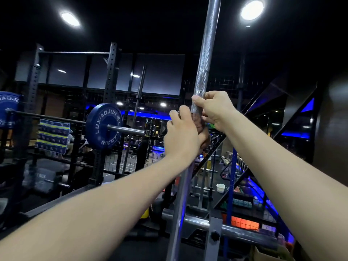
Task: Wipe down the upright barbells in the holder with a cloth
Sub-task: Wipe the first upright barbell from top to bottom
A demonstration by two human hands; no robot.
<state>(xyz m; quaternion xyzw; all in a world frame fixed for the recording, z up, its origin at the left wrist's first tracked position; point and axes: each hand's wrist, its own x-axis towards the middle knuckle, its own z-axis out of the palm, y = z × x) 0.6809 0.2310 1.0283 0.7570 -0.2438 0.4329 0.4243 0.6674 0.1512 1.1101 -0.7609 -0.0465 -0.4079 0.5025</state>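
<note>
Head view: the upright knurled steel barbell (202, 72) stands centre frame. The right hand (214, 108) has fingers clamped on the shaft, steadying it. Just below, the left hand (181, 133) grips a dark brownish cloth (204, 131) around the shaft. Maintain full wrap; stroke lengthwise, evenly.
</note>
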